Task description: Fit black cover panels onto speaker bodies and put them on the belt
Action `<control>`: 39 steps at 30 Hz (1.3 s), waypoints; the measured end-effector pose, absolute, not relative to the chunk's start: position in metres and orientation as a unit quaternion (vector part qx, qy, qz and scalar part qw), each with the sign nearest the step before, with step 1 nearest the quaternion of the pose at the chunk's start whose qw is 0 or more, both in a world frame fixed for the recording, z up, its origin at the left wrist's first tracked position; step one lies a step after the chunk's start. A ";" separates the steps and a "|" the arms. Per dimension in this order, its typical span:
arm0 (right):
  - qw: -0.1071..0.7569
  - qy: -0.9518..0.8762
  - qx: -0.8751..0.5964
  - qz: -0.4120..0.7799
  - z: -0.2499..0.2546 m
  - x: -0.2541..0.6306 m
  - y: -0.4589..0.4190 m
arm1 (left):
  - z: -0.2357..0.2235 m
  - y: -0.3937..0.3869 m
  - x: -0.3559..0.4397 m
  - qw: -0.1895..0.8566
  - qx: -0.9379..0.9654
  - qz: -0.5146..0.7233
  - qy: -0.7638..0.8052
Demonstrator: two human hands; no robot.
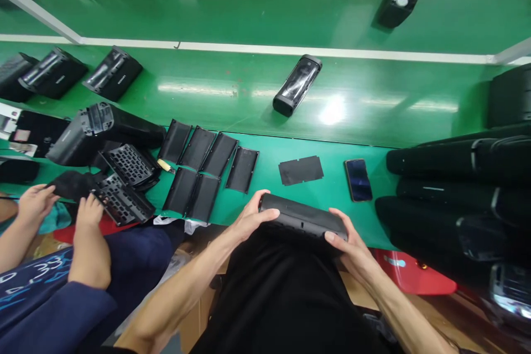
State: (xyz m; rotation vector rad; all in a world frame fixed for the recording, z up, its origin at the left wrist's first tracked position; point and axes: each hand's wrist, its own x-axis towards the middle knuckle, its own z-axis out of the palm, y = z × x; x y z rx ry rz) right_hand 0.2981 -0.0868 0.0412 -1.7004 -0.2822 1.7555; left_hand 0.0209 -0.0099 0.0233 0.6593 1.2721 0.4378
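Between both hands I hold a long black speaker housing (307, 214) over my lap, at the front edge of the green table. My left hand (258, 215) grips its left end, thumb on the near side. At the right end my right hand (347, 238) is closed the same way, thumb toward me. Just beyond the housing lies a flat black sheet (301, 170) with small notches. Left of that, several black rectangular panels (243, 170) rest on the table in two rows.
A phone (358, 180) lies to the right, near stacked black cases (435, 163). A black speaker (297, 86) lies on the green belt ahead. On the left, a co-worker's hands (89, 213) handle black fabric beside perforated grilles (124, 199). A red stool (415, 271) stands below right.
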 end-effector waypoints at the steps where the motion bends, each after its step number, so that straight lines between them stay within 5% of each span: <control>1: 0.346 -0.121 -0.655 0.661 0.044 0.296 -0.089 | 0.025 -0.014 0.020 0.726 0.315 0.212 0.574; 15: 0.349 -0.116 -0.644 0.671 0.041 0.300 -0.092 | 0.030 -0.020 0.007 0.709 0.427 0.194 0.527; 23: 0.246 0.036 -0.670 0.700 0.022 0.299 -0.073 | 0.001 0.002 0.020 0.749 0.308 0.087 0.580; 39: 0.292 -0.040 -0.648 0.702 0.013 0.309 -0.089 | -0.012 0.013 0.030 0.710 0.301 0.118 0.626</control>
